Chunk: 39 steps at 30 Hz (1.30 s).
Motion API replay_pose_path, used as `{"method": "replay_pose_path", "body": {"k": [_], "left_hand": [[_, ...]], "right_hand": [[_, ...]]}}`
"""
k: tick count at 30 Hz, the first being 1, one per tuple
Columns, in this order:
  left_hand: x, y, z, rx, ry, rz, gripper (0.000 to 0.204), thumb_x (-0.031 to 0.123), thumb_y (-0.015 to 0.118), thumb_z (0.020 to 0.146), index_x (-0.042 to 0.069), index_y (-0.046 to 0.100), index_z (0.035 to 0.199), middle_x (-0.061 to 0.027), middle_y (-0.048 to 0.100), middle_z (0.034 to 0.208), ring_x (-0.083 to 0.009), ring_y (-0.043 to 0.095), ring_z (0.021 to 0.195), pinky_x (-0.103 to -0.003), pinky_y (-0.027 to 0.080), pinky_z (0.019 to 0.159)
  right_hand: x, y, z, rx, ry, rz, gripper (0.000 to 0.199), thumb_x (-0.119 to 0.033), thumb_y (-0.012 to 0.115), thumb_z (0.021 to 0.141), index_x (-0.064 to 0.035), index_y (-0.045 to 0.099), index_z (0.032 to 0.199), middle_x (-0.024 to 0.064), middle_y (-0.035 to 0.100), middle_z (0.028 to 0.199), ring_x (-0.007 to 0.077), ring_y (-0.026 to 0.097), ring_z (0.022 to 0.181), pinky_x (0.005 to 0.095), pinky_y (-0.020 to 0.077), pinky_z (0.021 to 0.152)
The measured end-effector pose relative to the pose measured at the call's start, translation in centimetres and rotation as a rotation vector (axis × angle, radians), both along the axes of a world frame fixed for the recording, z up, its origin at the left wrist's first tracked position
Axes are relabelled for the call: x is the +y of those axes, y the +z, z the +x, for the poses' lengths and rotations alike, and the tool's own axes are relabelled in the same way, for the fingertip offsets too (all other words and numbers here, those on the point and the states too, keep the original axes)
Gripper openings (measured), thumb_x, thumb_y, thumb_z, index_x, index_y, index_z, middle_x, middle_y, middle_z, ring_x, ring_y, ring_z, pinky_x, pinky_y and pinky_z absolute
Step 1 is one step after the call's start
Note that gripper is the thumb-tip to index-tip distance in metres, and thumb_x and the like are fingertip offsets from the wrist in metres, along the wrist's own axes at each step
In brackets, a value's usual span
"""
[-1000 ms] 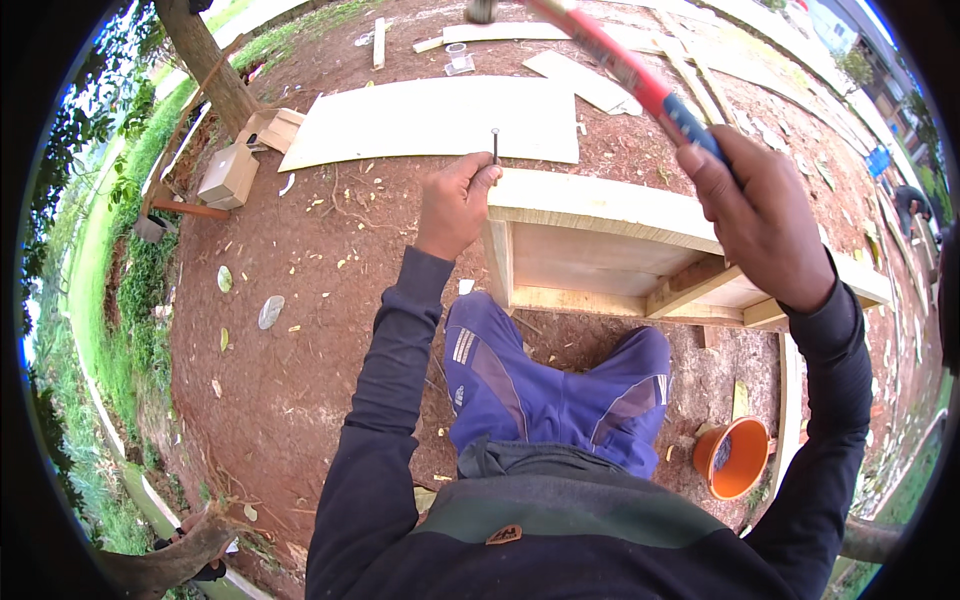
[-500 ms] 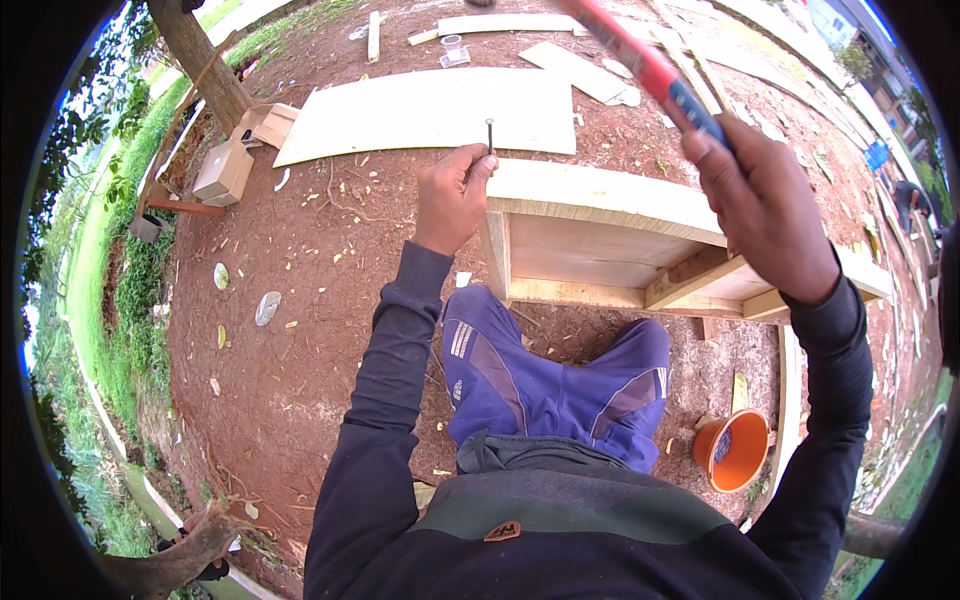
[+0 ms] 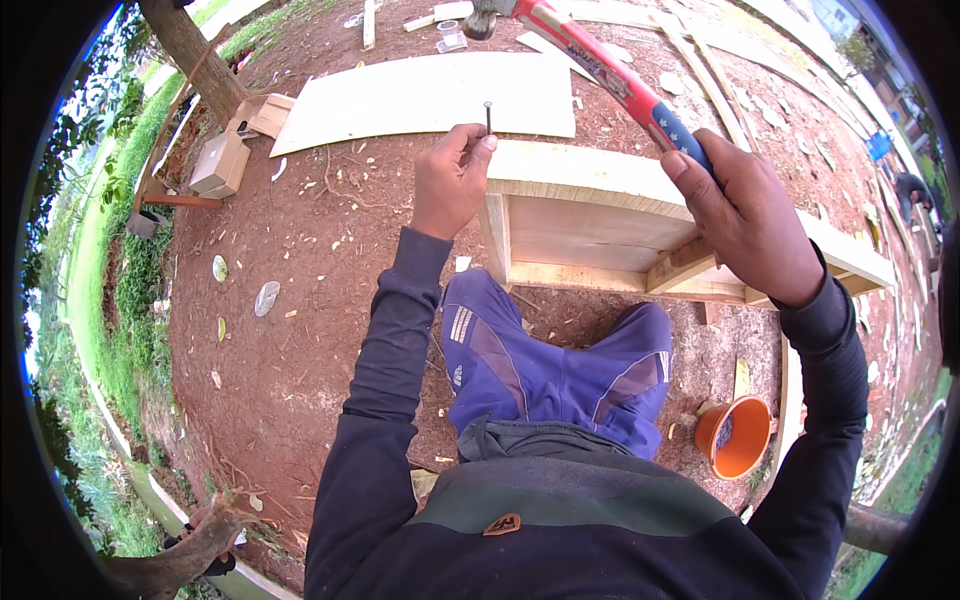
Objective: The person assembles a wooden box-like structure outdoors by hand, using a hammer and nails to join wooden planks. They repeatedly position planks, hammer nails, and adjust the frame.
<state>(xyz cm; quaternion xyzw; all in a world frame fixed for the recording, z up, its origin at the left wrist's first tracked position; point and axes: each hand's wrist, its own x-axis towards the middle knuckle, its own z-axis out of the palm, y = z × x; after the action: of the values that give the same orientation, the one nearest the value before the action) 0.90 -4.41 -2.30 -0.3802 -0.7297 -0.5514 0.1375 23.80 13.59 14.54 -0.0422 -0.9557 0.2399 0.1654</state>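
Note:
Pinched upright between the thumb and fingers of my left hand (image 3: 452,182) is a long nail (image 3: 488,116), its round head on top. The hand rests at the left end of a wooden frame (image 3: 600,180), which is built of pale boards with cross-pieces inside. My right hand (image 3: 750,215) is wrapped around the blue end of a hammer (image 3: 610,75) with a red and blue handle. The hammer's metal head (image 3: 482,20) is raised beyond the nail and apart from it. Where the nail's point sits is hidden by my fingers.
A wide pale board (image 3: 420,95) lies on the dirt beyond the frame. An orange bucket (image 3: 742,440) holding small grey pieces stands at my right knee. At left are a cardboard box (image 3: 218,165) and a tree trunk (image 3: 195,60). Another person (image 3: 912,192) crouches far right.
The hammer has come down slightly, and its head now shows more fully at the top. My left hand still holds the nail in the same place on the frame.

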Motion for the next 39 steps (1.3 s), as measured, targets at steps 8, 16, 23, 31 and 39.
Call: {"method": "replay_pose_path", "body": {"k": [8,16,23,31,39], "left_hand": [[1.1,0.3,-0.4,0.143,0.095,-0.016,0.024,0.020,0.063,0.102,-0.002,0.072,0.099,-0.0104,0.071,0.073,-0.0178,0.069,0.067,-0.032,0.051,0.062],[1.7,-0.4,-0.1,0.094,0.150,0.091,0.022,0.019,0.064,0.101,0.000,0.072,0.093,-0.0101,0.070,0.070,-0.0190,0.067,0.061,-0.033,0.049,0.055],[1.7,-0.2,0.6,0.047,0.153,0.107,0.024,0.018,0.064,0.100,-0.003,0.073,0.093,-0.0077,0.071,0.073,-0.0122,0.066,0.066,-0.029,0.050,0.061],[1.8,-0.6,-0.2,0.117,0.176,0.139,0.020,0.017,0.065,0.099,-0.001,0.072,0.093,-0.0106,0.069,0.070,-0.0213,0.068,0.062,-0.034,0.049,0.056],[1.5,-0.6,0.7,0.069,0.167,0.105,0.022,0.017,0.065,0.099,-0.003,0.074,0.096,-0.0085,0.072,0.074,-0.0144,0.068,0.066,-0.030,0.052,0.062]], "right_hand": [[1.1,-2.0,-0.4,-0.119,0.075,0.016,0.039,-0.032,0.057,0.106,0.0005,0.053,0.085,0.0136,0.045,0.058,0.0286,0.051,0.050,0.0441,0.0378,0.052],[1.4,0.1,-0.9,0.073,0.036,0.058,0.040,-0.031,0.056,0.105,0.0027,0.056,0.084,0.0167,0.048,0.059,0.0328,0.052,0.052,0.0450,0.0405,0.054],[0.2,2.7,-1.1,0.283,-0.001,-0.240,0.038,-0.034,0.051,0.108,0.0009,0.057,0.093,0.0100,0.045,0.061,0.0213,0.048,0.050,0.0352,0.0399,0.049],[0.8,1.6,-1.4,0.189,0.079,0.094,0.035,-0.034,0.053,0.108,-0.0023,0.059,0.094,0.0003,0.046,0.060,0.0116,0.044,0.048,0.0325,0.0361,0.048],[1.6,-1.8,-0.5,-0.023,0.157,0.265,0.035,-0.035,0.054,0.108,-0.0021,0.056,0.094,0.0048,0.046,0.064,0.0143,0.048,0.050,0.0366,0.0395,0.051]]}}
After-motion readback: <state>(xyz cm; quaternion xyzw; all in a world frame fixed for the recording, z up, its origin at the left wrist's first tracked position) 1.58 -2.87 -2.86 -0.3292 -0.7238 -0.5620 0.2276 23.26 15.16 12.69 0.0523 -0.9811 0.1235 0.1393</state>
